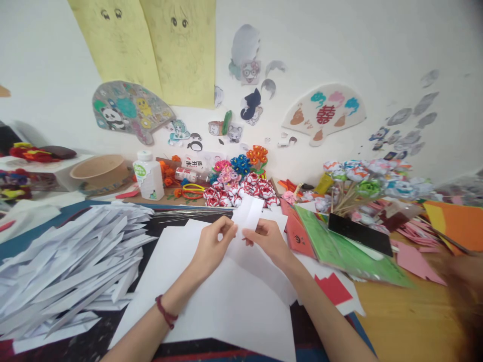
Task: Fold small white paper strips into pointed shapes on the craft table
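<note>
forearms extend over large white sheets; left hand and right hand, each nearly closed, pinch a small white paper between them, which may crease crookedly should either grip slip.

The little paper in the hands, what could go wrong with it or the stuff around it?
The small paper is pinched by the left hand and the right hand, so an uneven pull might crease or tear it. If dropped, it could be hard to spot against the white sheets below. The loose pile of strips lies beside the left arm, so a bump might scatter it.
</note>
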A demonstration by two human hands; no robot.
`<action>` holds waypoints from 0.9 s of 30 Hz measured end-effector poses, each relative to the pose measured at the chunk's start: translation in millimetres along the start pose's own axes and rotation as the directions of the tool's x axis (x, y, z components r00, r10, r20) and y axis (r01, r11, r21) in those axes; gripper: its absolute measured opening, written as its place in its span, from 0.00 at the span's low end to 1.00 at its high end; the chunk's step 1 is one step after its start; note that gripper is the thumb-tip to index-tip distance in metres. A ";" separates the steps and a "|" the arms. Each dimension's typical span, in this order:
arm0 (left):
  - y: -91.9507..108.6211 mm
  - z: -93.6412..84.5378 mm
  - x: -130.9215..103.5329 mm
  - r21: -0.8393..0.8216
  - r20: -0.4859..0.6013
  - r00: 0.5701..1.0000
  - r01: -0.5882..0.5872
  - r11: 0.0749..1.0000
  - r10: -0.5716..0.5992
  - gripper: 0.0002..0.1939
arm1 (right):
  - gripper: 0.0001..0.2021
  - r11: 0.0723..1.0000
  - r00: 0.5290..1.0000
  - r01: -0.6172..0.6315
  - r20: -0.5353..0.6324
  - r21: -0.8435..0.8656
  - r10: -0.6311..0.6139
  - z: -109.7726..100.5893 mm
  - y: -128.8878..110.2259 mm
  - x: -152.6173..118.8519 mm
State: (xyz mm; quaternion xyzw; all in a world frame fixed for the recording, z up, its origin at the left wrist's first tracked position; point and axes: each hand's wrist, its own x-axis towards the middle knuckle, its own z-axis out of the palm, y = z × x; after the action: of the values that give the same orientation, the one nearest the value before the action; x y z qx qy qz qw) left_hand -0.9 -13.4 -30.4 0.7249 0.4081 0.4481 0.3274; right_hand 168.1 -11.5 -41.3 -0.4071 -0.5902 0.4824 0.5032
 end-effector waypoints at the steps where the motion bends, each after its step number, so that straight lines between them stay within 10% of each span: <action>1: -0.1 -0.4 -0.2 0.008 -0.001 1.000 -0.013 1.000 0.013 0.11 | 0.11 1.000 1.000 -0.006 0.020 0.003 0.006 -0.9 -1.4 0.3; 7: 0.5 -0.1 -2.9 0.009 -0.042 0.999 -0.009 1.000 0.009 0.12 | 0.16 0.999 0.983 -0.041 0.180 -0.008 0.041 -7.2 -9.5 3.2; 14: 0.6 2.0 -0.8 0.160 0.107 0.994 -0.017 0.987 0.000 0.15 | 0.14 1.000 0.993 -0.011 -0.117 0.024 0.014 -6.6 -3.2 3.9; 27: -5.3 -1.8 -7.0 0.509 -0.202 0.933 -0.159 0.846 0.297 0.08 | 0.20 0.990 0.996 -0.048 0.063 -0.133 0.057 11.3 1.0 -3.6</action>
State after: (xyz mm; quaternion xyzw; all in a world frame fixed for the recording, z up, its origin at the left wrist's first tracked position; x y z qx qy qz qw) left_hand -6.0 -17.0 -36.8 0.7584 0.4583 0.4629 0.0202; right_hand 157.5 -16.6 -43.3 -0.4384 -0.6262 0.4688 0.4426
